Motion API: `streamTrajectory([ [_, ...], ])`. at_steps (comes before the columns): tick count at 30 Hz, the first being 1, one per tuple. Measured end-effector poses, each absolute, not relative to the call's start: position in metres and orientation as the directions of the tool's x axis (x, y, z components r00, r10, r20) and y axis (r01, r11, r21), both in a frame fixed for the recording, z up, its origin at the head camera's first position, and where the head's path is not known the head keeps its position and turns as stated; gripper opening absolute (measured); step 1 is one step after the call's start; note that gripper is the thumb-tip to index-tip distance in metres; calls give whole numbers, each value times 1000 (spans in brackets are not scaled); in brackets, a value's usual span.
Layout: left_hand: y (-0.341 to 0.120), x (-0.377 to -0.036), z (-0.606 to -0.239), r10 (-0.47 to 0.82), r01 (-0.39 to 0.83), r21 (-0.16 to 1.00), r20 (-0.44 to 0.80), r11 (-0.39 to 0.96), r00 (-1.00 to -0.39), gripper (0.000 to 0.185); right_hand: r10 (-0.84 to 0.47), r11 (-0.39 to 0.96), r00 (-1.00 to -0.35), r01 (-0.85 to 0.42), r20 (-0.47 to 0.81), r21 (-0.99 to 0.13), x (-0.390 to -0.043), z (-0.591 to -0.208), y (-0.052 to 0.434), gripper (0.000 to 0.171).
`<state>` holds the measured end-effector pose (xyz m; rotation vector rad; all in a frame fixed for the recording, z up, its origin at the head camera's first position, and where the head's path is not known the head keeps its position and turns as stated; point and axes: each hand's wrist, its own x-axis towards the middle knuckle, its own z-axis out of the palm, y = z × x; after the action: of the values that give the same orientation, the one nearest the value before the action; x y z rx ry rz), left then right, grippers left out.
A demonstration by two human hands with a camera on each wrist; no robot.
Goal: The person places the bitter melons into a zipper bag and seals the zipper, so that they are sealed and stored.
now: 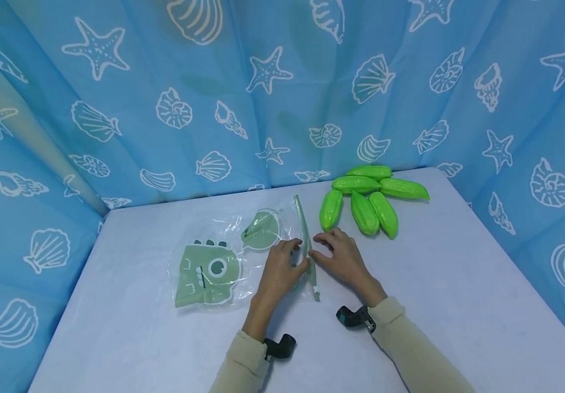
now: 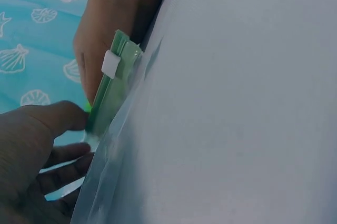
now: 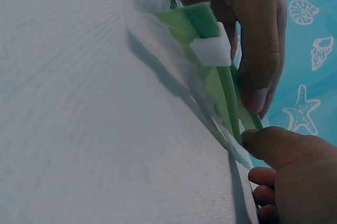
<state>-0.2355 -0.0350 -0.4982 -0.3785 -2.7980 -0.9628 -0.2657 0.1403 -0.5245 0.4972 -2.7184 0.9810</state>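
Note:
A clear slider zip bag [image 1: 206, 229] printed with a green cartoon dinosaur lies flat, its green zip strip [image 1: 302, 215] on the right. At the strip's near end sits the white slider [image 3: 213, 50]. My left hand [image 1: 278, 273] holds the strip from the left, thumb at its edge in the left wrist view. From the right, my right hand [image 1: 345, 262] holds it with thumb and fingers. In the right wrist view the two green lips [image 3: 229, 103] stand slightly apart between the hands.
Several glossy, bright green, ribbed pod-shaped pieces [image 1: 364, 213] lie at the back right, just beyond my right hand. The table [image 1: 130, 349] has a white cover. A blue shell-print curtain [image 1: 282, 125] hangs along its back and sides.

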Motion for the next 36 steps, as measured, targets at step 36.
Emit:
streamTrajectory([
  [36,-61,-245,-464,133,258,714,227,651,-965,4,-332,758,-873,-472,356,-450,-263,-528,137,56],
])
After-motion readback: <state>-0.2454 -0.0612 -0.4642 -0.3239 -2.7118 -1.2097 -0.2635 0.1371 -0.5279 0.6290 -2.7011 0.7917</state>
